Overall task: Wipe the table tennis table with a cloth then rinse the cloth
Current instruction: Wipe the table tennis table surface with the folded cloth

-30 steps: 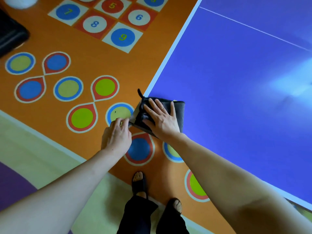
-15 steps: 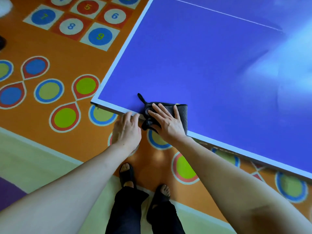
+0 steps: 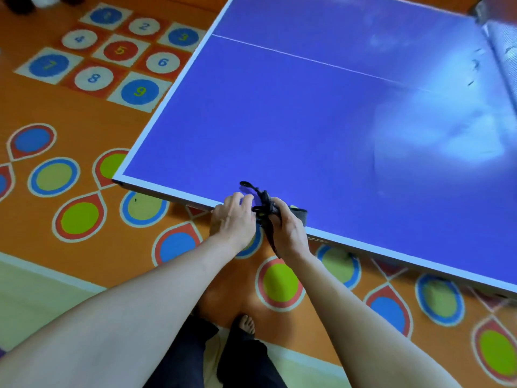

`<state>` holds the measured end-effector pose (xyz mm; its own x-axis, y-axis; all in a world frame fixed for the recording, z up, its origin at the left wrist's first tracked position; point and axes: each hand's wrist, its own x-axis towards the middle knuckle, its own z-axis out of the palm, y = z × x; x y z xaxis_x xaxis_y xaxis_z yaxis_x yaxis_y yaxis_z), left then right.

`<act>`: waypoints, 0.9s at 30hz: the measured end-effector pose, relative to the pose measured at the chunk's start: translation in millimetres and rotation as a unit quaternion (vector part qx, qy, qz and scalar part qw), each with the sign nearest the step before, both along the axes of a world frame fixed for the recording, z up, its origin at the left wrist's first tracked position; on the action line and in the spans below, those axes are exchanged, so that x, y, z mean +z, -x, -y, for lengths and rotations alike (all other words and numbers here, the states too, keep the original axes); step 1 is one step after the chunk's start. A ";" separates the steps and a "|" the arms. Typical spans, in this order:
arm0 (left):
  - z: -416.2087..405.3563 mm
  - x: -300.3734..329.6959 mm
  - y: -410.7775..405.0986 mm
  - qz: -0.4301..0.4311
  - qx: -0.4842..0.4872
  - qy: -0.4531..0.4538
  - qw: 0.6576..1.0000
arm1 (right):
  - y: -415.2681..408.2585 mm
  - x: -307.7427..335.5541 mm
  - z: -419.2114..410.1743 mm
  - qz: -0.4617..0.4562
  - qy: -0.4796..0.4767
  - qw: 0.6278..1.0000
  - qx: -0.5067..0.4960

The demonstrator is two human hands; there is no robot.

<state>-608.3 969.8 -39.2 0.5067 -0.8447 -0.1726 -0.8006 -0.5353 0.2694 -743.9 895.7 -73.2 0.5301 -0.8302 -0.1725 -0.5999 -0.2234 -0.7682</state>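
Dark cloth (image 3: pixel 265 208) in two hands (image 3: pixel 263 219).

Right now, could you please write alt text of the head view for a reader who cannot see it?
At the near edge of a blue table tennis table, the right hand grips a bunched dark grey cloth while the left hand touches it. Below lies an orange floor mat with coloured circles and numbers.

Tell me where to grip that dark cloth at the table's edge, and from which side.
Grip the bunched middle of the cloth, coming from the near edge of the table. It is gathered thick there between the left hand and right hand; the loose strap gives poorer control.
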 end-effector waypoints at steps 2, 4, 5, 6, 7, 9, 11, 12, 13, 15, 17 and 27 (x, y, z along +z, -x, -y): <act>3.9 26.5 -2.8 0.003 0.009 0.007 1.000 | 5.3 31.7 -2.9 0.040 -0.044 0.997 -0.046; 4.9 52.4 -7.3 0.005 0.012 0.018 1.000 | 10.2 58.4 -5.3 0.060 -0.066 0.994 -0.070; 4.3 64.3 -10.6 0.007 0.016 0.026 0.999 | 10.5 69.9 -5.6 0.065 -0.067 0.993 -0.074; 2.8 75.5 -13.8 0.007 0.023 0.034 0.999 | 10.5 79.9 -5.4 0.069 -0.066 0.992 -0.078; 1.6 86.3 -17.0 0.005 0.030 0.041 0.999 | 10.0 89.0 -4.5 0.076 -0.064 0.992 -0.080; -0.2 105.7 -22.9 0.003 0.042 0.057 0.997 | 6.4 108.4 -2.0 0.092 -0.059 0.991 -0.076; -3.6 122.8 -29.1 -0.007 0.057 0.078 0.995 | -2.4 128.5 1.4 0.104 -0.054 0.991 -0.064; -6.6 130.4 -32.9 -0.016 0.066 0.090 0.994 | -8.6 138.9 2.6 0.111 -0.055 0.991 -0.059; -10.8 136.8 -37.0 -0.022 0.076 0.102 0.992 | -16.1 148.6 3.6 0.118 -0.055 0.990 -0.053; -22.7 146.1 -46.6 -0.025 0.100 0.121 0.987 | -33.4 165.0 2.8 0.128 -0.054 0.990 -0.036; -36.3 151.9 -59.6 -0.039 0.130 0.135 0.982 | -52.7 176.8 -1.8 0.143 -0.065 0.987 -0.022; -101.9 169.0 -159.5 -0.094 0.255 0.210 0.939 | -180.3 204.9 -49.3 0.166 -0.103 0.977 0.090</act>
